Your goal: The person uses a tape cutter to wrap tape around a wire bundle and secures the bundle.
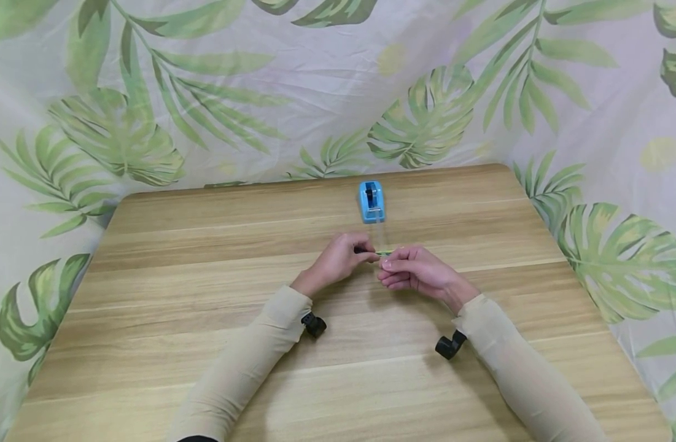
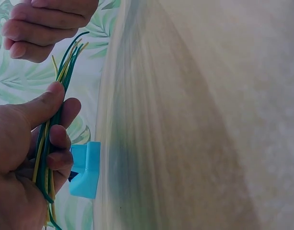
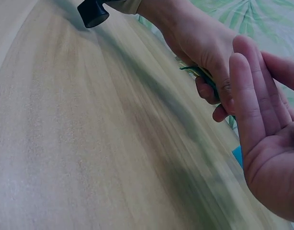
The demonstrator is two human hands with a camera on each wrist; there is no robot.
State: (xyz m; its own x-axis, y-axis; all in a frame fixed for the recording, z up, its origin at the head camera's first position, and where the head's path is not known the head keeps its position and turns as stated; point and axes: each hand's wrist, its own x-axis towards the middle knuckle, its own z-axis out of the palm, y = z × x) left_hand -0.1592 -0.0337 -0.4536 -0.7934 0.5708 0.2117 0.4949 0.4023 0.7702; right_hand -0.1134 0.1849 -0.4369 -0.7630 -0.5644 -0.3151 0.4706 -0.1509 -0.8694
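My left hand (image 1: pixel 340 261) grips a bundle of thin green and yellow strands (image 2: pixel 51 139), its thumb laid along them. Their loose ends fan out past the thumb in the left wrist view. A clear strip of tape (image 1: pixel 380 234) runs from a blue tape dispenser (image 1: pixel 373 217) toward me, down to the strands. Close beside the left fingertips, my right hand (image 1: pixel 420 270) pinches the tape's end between thumb and forefinger, which is mostly hidden there. The other right fingers (image 3: pixel 250 96) extend loosely in the right wrist view.
Both hands work over a wooden table (image 1: pixel 205 294), with the dispenser near its back edge. A leaf-patterned cloth (image 1: pixel 315 80) hangs behind and at the sides. Black wrist cameras (image 1: pixel 314 325) jut from the sleeves.
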